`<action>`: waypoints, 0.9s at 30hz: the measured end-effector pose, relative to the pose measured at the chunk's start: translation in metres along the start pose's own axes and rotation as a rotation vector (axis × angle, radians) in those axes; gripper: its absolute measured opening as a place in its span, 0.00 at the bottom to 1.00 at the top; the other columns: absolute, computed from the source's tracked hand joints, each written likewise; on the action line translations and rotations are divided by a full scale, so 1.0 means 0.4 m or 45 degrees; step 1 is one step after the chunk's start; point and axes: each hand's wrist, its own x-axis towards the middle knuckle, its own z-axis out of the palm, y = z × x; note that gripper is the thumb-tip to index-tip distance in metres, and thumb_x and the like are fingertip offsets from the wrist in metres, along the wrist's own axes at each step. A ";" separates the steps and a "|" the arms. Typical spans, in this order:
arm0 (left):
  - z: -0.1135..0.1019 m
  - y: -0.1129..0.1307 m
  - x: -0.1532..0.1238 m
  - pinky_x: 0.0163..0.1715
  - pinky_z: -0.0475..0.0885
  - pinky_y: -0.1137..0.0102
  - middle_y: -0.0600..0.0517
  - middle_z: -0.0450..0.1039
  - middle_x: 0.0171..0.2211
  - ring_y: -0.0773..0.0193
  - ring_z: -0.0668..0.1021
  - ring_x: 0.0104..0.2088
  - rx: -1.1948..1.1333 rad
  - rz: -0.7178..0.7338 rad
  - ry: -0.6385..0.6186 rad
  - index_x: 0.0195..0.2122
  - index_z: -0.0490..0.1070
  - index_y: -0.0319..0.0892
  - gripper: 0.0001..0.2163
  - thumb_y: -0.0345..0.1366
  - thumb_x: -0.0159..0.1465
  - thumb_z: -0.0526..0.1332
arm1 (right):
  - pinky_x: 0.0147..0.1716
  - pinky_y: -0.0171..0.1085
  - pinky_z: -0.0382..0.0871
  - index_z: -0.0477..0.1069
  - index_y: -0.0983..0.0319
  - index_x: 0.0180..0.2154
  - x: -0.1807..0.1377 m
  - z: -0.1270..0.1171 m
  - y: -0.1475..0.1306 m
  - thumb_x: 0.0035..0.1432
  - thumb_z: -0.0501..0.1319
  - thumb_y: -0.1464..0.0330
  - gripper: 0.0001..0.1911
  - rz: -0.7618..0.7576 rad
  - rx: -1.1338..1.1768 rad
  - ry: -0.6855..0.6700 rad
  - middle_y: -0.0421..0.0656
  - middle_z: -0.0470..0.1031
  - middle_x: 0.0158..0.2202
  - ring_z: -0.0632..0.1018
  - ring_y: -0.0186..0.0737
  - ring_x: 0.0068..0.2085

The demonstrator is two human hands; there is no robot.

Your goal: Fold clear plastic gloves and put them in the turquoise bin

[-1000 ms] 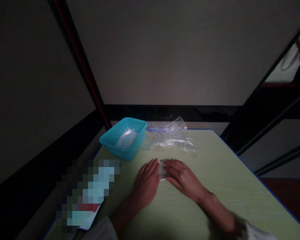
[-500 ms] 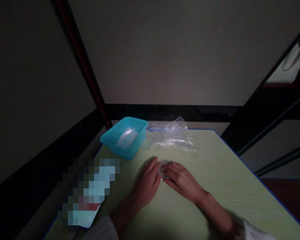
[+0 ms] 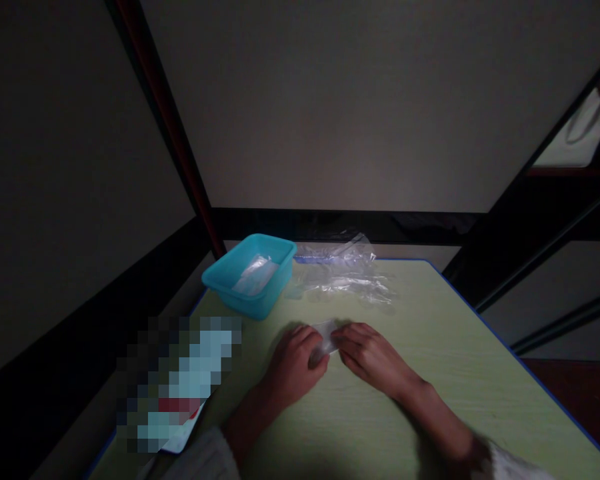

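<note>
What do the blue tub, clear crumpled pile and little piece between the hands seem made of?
Blue tub: probably molded plastic; smooth, evenly colored, rounded rim.
Clear pile: likely thin plastic film; glossy, transparent, bright creases.
Little piece: perhaps plastic film; translucent sheen, but partly hidden.

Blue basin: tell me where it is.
In the head view, the basin stands at the far left of the table, left of the clear plastic and beyond the left hand.

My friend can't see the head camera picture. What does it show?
A person's left grip and right grip touch a small see-through plastic piece at a pale table. Beyond it sit a blue basket and crinkly clear plastic.
</note>
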 end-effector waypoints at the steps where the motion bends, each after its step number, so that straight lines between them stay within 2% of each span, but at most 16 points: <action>1: 0.000 0.001 0.000 0.39 0.66 0.62 0.47 0.71 0.33 0.56 0.71 0.37 -0.005 0.005 0.009 0.30 0.69 0.39 0.05 0.28 0.51 0.59 | 0.41 0.43 0.68 0.71 0.65 0.34 0.000 0.002 -0.001 0.56 0.53 0.76 0.08 0.032 0.062 0.006 0.47 0.76 0.35 0.74 0.44 0.38; 4: 0.000 0.004 0.002 0.39 0.64 0.63 0.48 0.71 0.31 0.56 0.70 0.36 -0.183 -0.036 0.080 0.28 0.70 0.40 0.07 0.28 0.46 0.61 | 0.39 0.42 0.68 0.67 0.64 0.34 0.000 0.002 -0.006 0.58 0.50 0.74 0.08 0.187 0.327 0.057 0.47 0.74 0.32 0.73 0.42 0.36; 8: -0.005 0.008 0.011 0.34 0.63 0.68 0.52 0.69 0.24 0.62 0.70 0.30 -0.700 -0.276 0.185 0.21 0.68 0.41 0.01 0.29 0.47 0.58 | 0.36 0.38 0.67 0.65 0.62 0.34 0.001 -0.004 -0.017 0.59 0.49 0.71 0.06 0.426 0.740 0.204 0.44 0.72 0.32 0.73 0.38 0.35; 12: -0.007 0.008 0.020 0.27 0.62 0.72 0.54 0.65 0.19 0.65 0.68 0.25 -0.908 -0.436 0.201 0.18 0.64 0.41 0.09 0.38 0.51 0.56 | 0.24 0.32 0.61 0.62 0.61 0.28 0.010 0.000 -0.024 0.58 0.52 0.64 0.09 0.691 1.115 0.429 0.38 0.66 0.24 0.68 0.34 0.26; 15: -0.001 0.006 0.025 0.23 0.63 0.73 0.55 0.64 0.17 0.66 0.69 0.22 -1.086 -0.551 0.166 0.19 0.64 0.40 0.12 0.44 0.49 0.57 | 0.19 0.30 0.55 0.62 0.60 0.33 0.020 0.004 -0.031 0.54 0.57 0.60 0.11 0.827 1.436 0.520 0.34 0.61 0.20 0.63 0.30 0.21; 17: 0.005 0.005 0.026 0.22 0.64 0.73 0.55 0.65 0.17 0.66 0.70 0.21 -1.180 -0.621 0.153 0.20 0.64 0.40 0.13 0.46 0.48 0.58 | 0.19 0.29 0.56 0.60 0.59 0.39 0.026 0.001 -0.038 0.50 0.61 0.60 0.17 0.848 1.596 0.503 0.33 0.63 0.21 0.64 0.30 0.21; 20: 0.007 0.004 0.028 0.22 0.66 0.72 0.55 0.66 0.17 0.66 0.71 0.21 -1.270 -0.708 0.166 0.20 0.64 0.39 0.15 0.47 0.45 0.61 | 0.21 0.30 0.59 0.59 0.58 0.44 0.031 -0.007 -0.049 0.45 0.65 0.64 0.25 0.833 1.675 0.452 0.34 0.66 0.24 0.68 0.31 0.23; 27: -0.007 0.014 0.029 0.22 0.67 0.73 0.53 0.71 0.20 0.66 0.73 0.22 -1.376 -0.791 0.187 0.25 0.67 0.38 0.16 0.45 0.44 0.64 | 0.20 0.31 0.56 0.61 0.61 0.47 0.030 0.005 -0.043 0.45 0.64 0.65 0.27 0.877 1.656 0.457 0.33 0.63 0.21 0.65 0.30 0.21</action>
